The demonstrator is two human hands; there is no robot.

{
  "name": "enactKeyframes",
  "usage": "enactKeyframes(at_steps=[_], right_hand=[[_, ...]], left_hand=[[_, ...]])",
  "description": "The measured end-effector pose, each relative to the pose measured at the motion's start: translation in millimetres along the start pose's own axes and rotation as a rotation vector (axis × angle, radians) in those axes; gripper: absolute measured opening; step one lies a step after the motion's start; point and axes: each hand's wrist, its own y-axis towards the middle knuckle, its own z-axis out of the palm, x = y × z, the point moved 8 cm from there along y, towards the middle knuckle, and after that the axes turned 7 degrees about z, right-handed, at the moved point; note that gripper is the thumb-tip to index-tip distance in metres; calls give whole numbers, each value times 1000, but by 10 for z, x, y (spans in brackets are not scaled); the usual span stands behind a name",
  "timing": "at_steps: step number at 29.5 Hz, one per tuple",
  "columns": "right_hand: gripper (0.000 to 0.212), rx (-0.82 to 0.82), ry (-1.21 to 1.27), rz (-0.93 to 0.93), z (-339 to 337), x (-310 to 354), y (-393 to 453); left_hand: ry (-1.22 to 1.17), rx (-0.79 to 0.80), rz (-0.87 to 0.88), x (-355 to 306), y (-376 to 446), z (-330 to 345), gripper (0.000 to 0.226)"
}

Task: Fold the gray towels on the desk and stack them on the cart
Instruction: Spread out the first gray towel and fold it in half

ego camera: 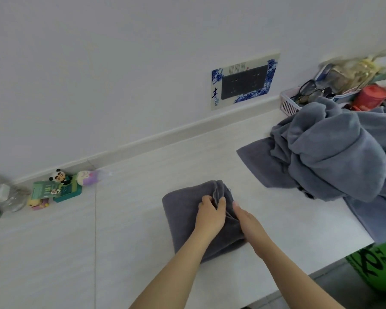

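Note:
A dark gray towel (183, 215), folded into a small square, lies on the white desk (120, 219) in front of me. My left hand (210, 216) rests on its right part, and its thumb and fingers pinch a bunched ridge of cloth near the far right corner. My right hand (249, 221) lies along the towel's right edge with its fingers straight, pressing the cloth. A heap of unfolded gray towels (334, 157) sits at the desk's right end. The cart is not in view.
Small toys and a green box (60, 188) stand by the wall at the left, next to a glass jar (11, 197). A pink basket (290, 103) with clutter sits behind the heap. A green ball (374, 266) lies below the desk's right edge. A socket panel (243, 82) is on the wall.

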Motion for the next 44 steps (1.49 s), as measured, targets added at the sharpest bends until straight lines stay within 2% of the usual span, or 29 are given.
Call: enactKeyframes(at_steps=[2, 3, 4, 6, 7, 8, 11, 12, 14, 15, 16, 18, 19, 22, 24, 26, 28, 30, 31, 34, 36, 39, 41, 44], right_hand=[[39, -43, -289, -147, 7, 118, 7], [33, -44, -416, -172, 18, 132, 33], [29, -42, -515, -180, 17, 122, 95], [28, -40, -573, -187, -9, 57, 193], [28, -46, -536, -191, -40, 47, 184], [27, -42, -499, -190, -67, 40, 203], [19, -30, -455, -213, -77, 32, 206], [25, -50, -468, -241, -68, 53, 169], [50, -212, -606, -382, -61, 184, 105], [58, -330, -770, -505, -25, 281, 82], [59, -382, -901, -606, 54, 348, 82], [54, -347, -1051, -647, 183, 380, 162], [58, -294, -1088, -607, 222, 362, 223], [63, -182, -1078, -486, 248, 152, 436], [66, -176, -1071, -453, 236, 131, 467], [71, -150, -1059, -403, 235, 131, 452], [66, -134, -1003, -383, 223, 177, 425], [61, -120, -863, -360, 172, 234, 393], [67, -102, -772, -342, 168, 263, 370], [92, -36, -448, -168, 147, 295, 399], [95, 39, -353, -6, 272, 270, 399], [81, 145, -342, 106, 485, 242, 389], [71, 248, -331, 101, 769, 326, 266], [63, 424, -292, 49, 1407, 553, -77]], left_hand=[[-168, 85, -20, -16, -41, -15, 30], [-203, 60, 22, -23, -53, -98, 28], [-132, -47, 116, -34, -63, -262, 28], [258, -401, 375, -57, -224, -643, 32], [475, -505, 468, -43, -302, -696, 37], [627, -521, 487, 24, -303, -655, 44], [814, -351, 386, 330, -133, -357, 58], [860, -323, 377, 361, -113, -297, 59], [929, -327, 371, 379, -66, -263, 60], [943, -338, 370, 390, -45, -242, 59], [950, -337, 368, 399, -35, -235, 59], [956, -313, 359, 427, -34, -227, 60], [949, -320, 354, 447, -21, -227, 60], [919, -290, 345, 511, 4, -212, 60], [886, -255, 378, 527, 15, -199, 58], [799, -254, 401, 553, -10, -248, 54], [594, -348, 357, 546, -116, -382, 52], [227, -461, 170, 617, -274, -509, 58], [27, -494, 43, 704, -385, -553, 63], [-366, -422, -265, 960, -541, -592, 72], [-588, -327, -371, 1138, -605, -668, 83], [-827, -207, -399, 1183, -680, -772, 82], [-882, -223, -349, 1206, -815, -1008, 71], [-943, -328, -268, 1325, -1181, -1556, 60]])
